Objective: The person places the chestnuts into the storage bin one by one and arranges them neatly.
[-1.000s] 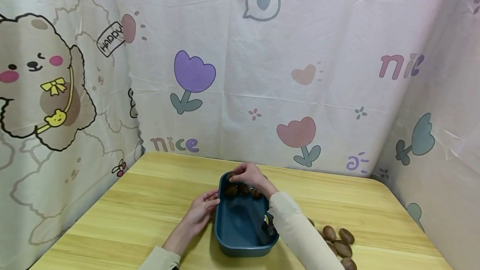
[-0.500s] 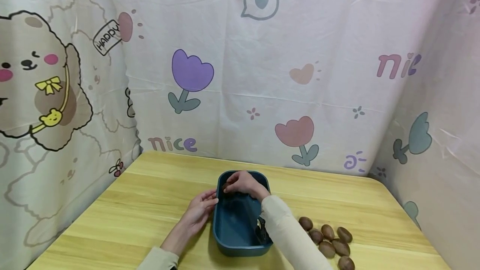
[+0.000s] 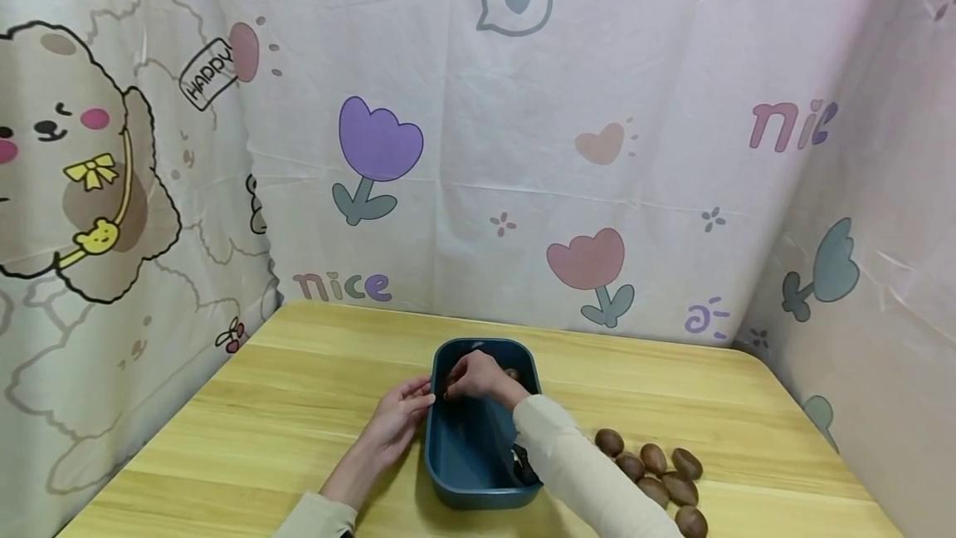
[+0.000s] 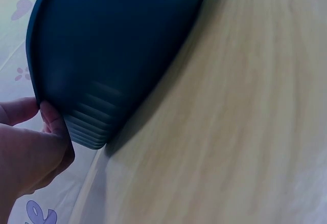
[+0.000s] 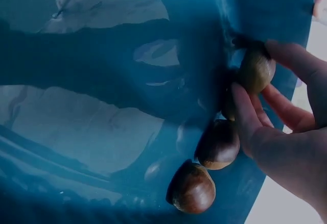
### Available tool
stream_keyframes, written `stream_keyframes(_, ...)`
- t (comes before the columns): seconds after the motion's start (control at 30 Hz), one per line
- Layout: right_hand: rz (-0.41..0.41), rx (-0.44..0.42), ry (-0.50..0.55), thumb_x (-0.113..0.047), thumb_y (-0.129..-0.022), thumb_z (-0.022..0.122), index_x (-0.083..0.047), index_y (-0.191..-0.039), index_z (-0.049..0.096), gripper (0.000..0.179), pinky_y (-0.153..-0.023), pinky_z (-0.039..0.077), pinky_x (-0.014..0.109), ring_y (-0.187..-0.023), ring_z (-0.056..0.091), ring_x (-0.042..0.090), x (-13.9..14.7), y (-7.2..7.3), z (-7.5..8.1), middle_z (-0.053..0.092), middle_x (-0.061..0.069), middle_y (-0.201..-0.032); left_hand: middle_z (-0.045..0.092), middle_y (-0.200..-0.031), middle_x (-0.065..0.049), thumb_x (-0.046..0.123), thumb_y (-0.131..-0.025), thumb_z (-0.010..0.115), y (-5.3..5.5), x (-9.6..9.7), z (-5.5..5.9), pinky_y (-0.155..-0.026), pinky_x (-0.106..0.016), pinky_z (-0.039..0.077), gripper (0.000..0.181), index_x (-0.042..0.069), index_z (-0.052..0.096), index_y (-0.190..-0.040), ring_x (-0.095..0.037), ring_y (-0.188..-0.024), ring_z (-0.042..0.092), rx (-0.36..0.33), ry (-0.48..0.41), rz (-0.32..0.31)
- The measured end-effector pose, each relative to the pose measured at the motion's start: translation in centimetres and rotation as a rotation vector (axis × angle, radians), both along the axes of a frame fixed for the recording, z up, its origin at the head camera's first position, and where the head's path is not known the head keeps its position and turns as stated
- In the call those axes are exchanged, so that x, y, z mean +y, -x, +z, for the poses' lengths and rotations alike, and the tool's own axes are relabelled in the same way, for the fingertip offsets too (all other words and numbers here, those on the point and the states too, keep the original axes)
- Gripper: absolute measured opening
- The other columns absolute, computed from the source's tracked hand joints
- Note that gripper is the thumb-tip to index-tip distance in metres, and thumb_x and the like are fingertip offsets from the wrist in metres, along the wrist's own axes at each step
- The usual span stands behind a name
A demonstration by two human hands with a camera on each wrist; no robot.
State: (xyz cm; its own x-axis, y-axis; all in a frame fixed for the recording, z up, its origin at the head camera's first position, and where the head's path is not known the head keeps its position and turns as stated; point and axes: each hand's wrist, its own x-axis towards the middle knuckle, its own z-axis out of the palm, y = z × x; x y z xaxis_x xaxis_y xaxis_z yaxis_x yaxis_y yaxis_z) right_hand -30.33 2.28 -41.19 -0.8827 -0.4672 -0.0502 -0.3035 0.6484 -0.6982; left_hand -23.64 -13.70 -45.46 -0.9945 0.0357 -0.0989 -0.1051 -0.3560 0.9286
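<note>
A deep blue rectangular box [image 3: 478, 498] stands lengthwise on the table. My left hand [image 3: 398, 418] is at its left side, and in the left wrist view thumb and finger pinch the rim of the box wall [image 4: 92, 55]. Inside the far part of the box, my right hand [image 3: 481, 379] holds a chestnut [image 5: 257, 69] between thumb and fingertips. Close below it in the right wrist view lie two glossy brown chestnuts, one in the middle [image 5: 218, 144] and one lower [image 5: 192, 188]. Another is partly hidden behind the fingers.
Several loose chestnuts [image 3: 680, 488] lie on the wooden table [image 3: 329, 372] to the right of the box, beside my right sleeve [image 3: 578, 455]. Printed cloth [image 3: 478, 148] hangs behind the table and at both sides.
My right hand, with the chestnut, has come down from the far rim into the box and shifted slightly nearer. The left hand has stayed at the box's left wall.
</note>
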Motion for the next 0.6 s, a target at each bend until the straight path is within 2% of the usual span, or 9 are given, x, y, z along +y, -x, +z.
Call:
stream_keyframes(0.27, -0.043, 0.019, 0.032, -0.007, -0.077, 0.080, -0.003, -0.074, 0.071, 0.011, -0.060, 0.044, 0.023, -0.060, 0.051, 0.011, -0.09, -0.30, -0.48, 0.060, -0.003, -0.063, 0.046, -0.123, -0.023, -0.007, -0.094, 0.052, -0.01, 0.03, -0.05, -0.083, -0.025, 0.048, 0.043, -0.017, 0.039, -0.133, -0.018, -0.099, 0.053, 0.014, -0.007, -0.011)
stream_keyframes(0.6, -0.097, -0.039, 0.085, -0.001, -0.075, 0.080, 0.002, -0.077, 0.073, 0.008, -0.058, 0.044, 0.024, -0.061, 0.050, 0.013, -0.11, -0.87, -0.15, 0.060, -0.001, -0.066, 0.049, -0.113, -0.017, -0.008, -0.093, 0.050, -0.07, 0.00, -0.23, -0.081, -0.024, 0.048, 0.041, -0.018, 0.039, -0.132, -0.017, -0.096, 0.051, 0.039, -0.014, -0.003)
